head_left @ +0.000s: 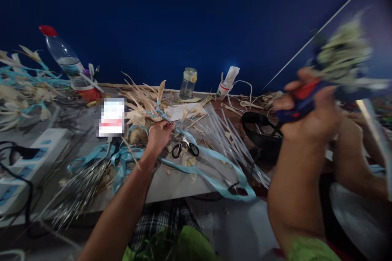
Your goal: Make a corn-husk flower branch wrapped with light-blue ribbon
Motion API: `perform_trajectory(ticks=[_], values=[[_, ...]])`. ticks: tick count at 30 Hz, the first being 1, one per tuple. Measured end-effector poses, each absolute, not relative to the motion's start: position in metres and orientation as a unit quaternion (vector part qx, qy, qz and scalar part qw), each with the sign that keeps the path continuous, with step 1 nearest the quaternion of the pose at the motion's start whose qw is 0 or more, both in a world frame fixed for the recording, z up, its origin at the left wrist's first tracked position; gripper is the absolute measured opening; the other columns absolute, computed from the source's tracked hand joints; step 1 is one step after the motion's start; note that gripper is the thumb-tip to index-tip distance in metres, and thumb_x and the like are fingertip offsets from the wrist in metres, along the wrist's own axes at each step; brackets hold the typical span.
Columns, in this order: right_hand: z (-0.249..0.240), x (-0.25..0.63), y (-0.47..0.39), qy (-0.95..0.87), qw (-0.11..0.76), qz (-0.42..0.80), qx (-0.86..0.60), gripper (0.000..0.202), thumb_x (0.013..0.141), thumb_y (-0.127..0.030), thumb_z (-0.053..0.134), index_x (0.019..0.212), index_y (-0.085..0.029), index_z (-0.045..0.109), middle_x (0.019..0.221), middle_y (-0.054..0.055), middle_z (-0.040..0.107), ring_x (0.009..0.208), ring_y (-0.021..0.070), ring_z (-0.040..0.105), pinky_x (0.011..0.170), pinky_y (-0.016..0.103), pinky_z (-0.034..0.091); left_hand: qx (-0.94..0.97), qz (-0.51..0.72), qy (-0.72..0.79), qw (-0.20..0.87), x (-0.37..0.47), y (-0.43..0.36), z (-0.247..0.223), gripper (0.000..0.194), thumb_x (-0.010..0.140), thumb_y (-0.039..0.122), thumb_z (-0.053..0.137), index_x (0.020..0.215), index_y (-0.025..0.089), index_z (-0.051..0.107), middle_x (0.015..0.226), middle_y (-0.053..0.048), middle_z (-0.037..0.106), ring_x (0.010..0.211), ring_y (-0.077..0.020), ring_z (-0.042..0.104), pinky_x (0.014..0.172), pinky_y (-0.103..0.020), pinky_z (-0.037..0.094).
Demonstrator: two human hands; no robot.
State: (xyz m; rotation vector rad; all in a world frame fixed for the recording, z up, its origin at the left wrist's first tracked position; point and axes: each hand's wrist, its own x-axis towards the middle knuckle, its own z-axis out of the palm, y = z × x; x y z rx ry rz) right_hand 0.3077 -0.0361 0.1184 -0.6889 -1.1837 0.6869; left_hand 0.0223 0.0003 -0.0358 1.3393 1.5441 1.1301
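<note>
My left hand point(161, 133) pinches a stem wrapped in light blue ribbon point(168, 119), among dried husk flowers point(147, 104) on the table. From there a loose length of blue ribbon point(226, 159) loops toward the table's front edge. Black-handled scissors point(185, 148) lie just right of this hand. Raised at the right, my right hand point(309, 110) is wrapped round a blue and red glue gun point(306, 94), smeared by motion. Behind it a pale, husk-like bundle point(346, 53) appears blurred; what supports it I cannot make out.
Clear glue sticks point(235, 147), a glass jar point(188, 83) and a white cup point(223, 89) stand or lie beyond the scissors. Leftward are a lit phone point(112, 117), power strip point(33, 167), wires point(82, 187) and bottle point(63, 53). Another person's arm point(352, 155) is at right.
</note>
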Motion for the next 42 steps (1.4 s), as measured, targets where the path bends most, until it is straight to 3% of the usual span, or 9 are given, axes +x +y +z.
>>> perform_trajectory(ticks=[2, 5, 9, 12, 24, 42], values=[[0.093, 0.292, -0.039, -0.544, 0.674, 0.379, -0.324, 0.038, 0.063, -0.052, 0.066, 0.087, -0.022, 0.067, 0.069, 0.003, 0.059, 0.052, 0.0121, 0.047, 0.046, 0.027, 0.034, 0.532, 0.443, 0.61, 0.385, 0.023, -0.001, -0.035, 0.023, 0.071, 0.038, 0.054, 0.06, 0.018, 0.054, 0.039, 0.005, 0.042, 0.036, -0.0092, 0.04, 0.042, -0.022, 0.028], [0.045, 0.263, -0.044, -0.6, 0.564, 0.423, -0.379, 0.029, 0.073, -0.048, 0.06, 0.079, -0.02, 0.062, 0.068, 0.003, 0.061, 0.059, 0.0142, 0.052, 0.054, 0.028, 0.04, 0.548, 0.431, 0.613, 0.372, 0.021, -0.001, -0.036, 0.025, 0.072, 0.039, 0.053, 0.06, 0.017, 0.055, 0.037, 0.005, 0.042, 0.037, -0.0094, 0.04, 0.044, -0.022, 0.029], [0.007, 0.239, -0.048, -0.703, 0.41, 0.413, -0.408, 0.032, 0.082, -0.044, 0.051, 0.07, -0.017, 0.062, 0.07, 0.004, 0.061, 0.064, 0.0143, 0.053, 0.064, 0.028, 0.043, 0.548, 0.422, 0.616, 0.377, 0.02, 0.001, -0.037, 0.026, 0.071, 0.04, 0.053, 0.062, 0.016, 0.056, 0.04, 0.005, 0.044, 0.038, -0.0088, 0.04, 0.044, -0.022, 0.03], [-0.002, 0.234, -0.046, -0.74, 0.358, 0.385, -0.419, 0.035, 0.085, -0.041, 0.045, 0.07, -0.016, 0.063, 0.074, 0.004, 0.061, 0.071, 0.0151, 0.055, 0.068, 0.027, 0.042, 0.533, 0.421, 0.625, 0.384, 0.02, 0.002, -0.036, 0.025, 0.07, 0.04, 0.054, 0.062, 0.016, 0.055, 0.043, 0.004, 0.046, 0.039, -0.0088, 0.04, 0.043, -0.022, 0.029], [-0.031, 0.233, -0.038, -0.757, 0.335, 0.321, -0.461, 0.035, 0.085, -0.039, 0.044, 0.064, -0.017, 0.06, 0.071, 0.004, 0.062, 0.073, 0.017, 0.057, 0.073, 0.027, 0.042, 0.54, 0.415, 0.625, 0.382, 0.02, 0.004, -0.04, 0.023, 0.069, 0.037, 0.055, 0.06, 0.016, 0.054, 0.041, 0.005, 0.043, 0.04, -0.0088, 0.038, 0.045, -0.022, 0.027], [-0.038, 0.232, -0.036, -0.788, 0.299, 0.265, -0.468, 0.033, 0.086, -0.037, 0.043, 0.06, -0.019, 0.052, 0.059, 0.001, 0.052, 0.06, 0.0141, 0.048, 0.059, 0.025, 0.037, 0.521, 0.414, 0.637, 0.39, 0.021, 0.001, -0.035, 0.02, 0.069, 0.035, 0.054, 0.06, 0.017, 0.054, 0.041, 0.004, 0.042, 0.038, -0.0087, 0.038, 0.042, -0.021, 0.026]])
